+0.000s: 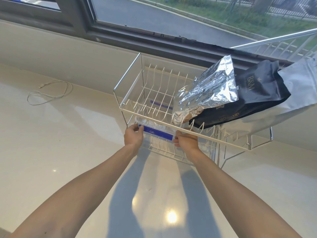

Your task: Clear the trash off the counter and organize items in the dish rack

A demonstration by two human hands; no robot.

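Observation:
A two-tier white wire dish rack (223, 141) stands on the pale counter below the window. A clear plastic container with a blue clip (157, 132) sits in the lower tier at the front left. My left hand (133, 136) grips its left end and my right hand (186, 140) grips its right end, just under the upper tier's front rail. On the upper tier's right half lie a crinkled silver foil bag (205, 93), a black pouch (260, 90) with gold lettering, and a grey-white pouch (298, 86) leaning off the right side.
A thin white cable (49, 93) lies looped on the counter (68, 152) at the left. A dark window frame (120, 36) and a raised pale ledge run behind the rack. The rack's chrome legs (228, 158) stand at the right front.

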